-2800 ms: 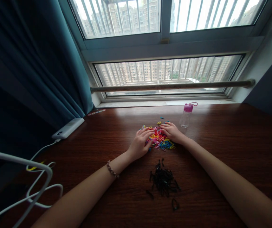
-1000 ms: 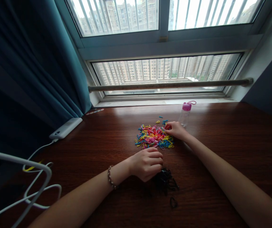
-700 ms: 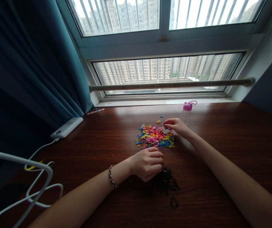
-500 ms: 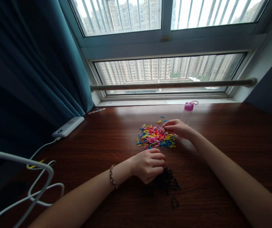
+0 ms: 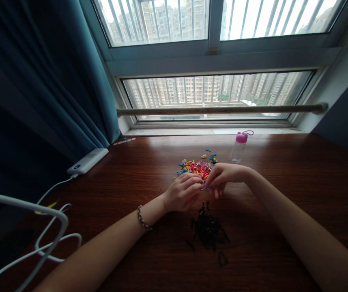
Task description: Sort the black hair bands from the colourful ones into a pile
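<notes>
Head: bottle [image 5: 237, 152] beyond right hand [image 5: 224, 176]

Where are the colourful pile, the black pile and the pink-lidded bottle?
Colourful pile [image 5: 196, 168], head view: uncovered upper part.
Black pile [image 5: 209, 230], head view: its middle.
Pink-lidded bottle [image 5: 238, 150], head view: clear body below lid.

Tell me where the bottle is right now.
In the head view, the bottle stands on the table, right of centre, just beyond the right hand, before the window.
</notes>
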The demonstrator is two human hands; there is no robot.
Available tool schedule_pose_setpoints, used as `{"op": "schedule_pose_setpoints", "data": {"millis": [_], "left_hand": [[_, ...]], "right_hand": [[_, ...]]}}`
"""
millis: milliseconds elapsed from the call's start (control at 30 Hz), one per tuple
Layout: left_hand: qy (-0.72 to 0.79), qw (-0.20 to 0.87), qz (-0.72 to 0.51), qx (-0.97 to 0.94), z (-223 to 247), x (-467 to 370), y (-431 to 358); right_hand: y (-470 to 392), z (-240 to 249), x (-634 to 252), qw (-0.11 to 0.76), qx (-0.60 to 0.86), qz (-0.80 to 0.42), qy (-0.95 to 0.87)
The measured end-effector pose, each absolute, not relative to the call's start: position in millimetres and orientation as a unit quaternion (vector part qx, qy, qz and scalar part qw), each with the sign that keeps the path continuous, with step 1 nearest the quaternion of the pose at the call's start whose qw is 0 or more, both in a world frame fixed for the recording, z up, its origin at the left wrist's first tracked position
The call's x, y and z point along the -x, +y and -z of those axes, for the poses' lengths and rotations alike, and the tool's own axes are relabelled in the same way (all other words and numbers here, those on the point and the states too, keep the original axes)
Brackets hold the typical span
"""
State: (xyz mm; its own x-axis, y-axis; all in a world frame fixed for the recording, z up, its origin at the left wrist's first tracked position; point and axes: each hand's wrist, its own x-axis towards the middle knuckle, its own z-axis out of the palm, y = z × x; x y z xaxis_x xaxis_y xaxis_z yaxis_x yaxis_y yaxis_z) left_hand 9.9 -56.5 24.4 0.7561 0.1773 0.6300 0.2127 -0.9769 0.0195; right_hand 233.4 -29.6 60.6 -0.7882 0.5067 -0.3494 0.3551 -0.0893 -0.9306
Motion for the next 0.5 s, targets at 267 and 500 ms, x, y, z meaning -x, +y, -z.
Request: {"op": "schedule_pose_setpoints", "data": {"millis": [267,500], "left_hand": [[-0.158,-0.017,0.176,0.971,-26.0,-6.5,-32.4],[-0.2,0.006,0.169,0.965,-24.6,2.5,-20.7]], "right_hand": [[14.4,-13.0,-262.0,0.333,0.584,-0.263,-0.692],[17.8,0.9,-265.9,0.347,0.617,-0.232,-0.667]]}}
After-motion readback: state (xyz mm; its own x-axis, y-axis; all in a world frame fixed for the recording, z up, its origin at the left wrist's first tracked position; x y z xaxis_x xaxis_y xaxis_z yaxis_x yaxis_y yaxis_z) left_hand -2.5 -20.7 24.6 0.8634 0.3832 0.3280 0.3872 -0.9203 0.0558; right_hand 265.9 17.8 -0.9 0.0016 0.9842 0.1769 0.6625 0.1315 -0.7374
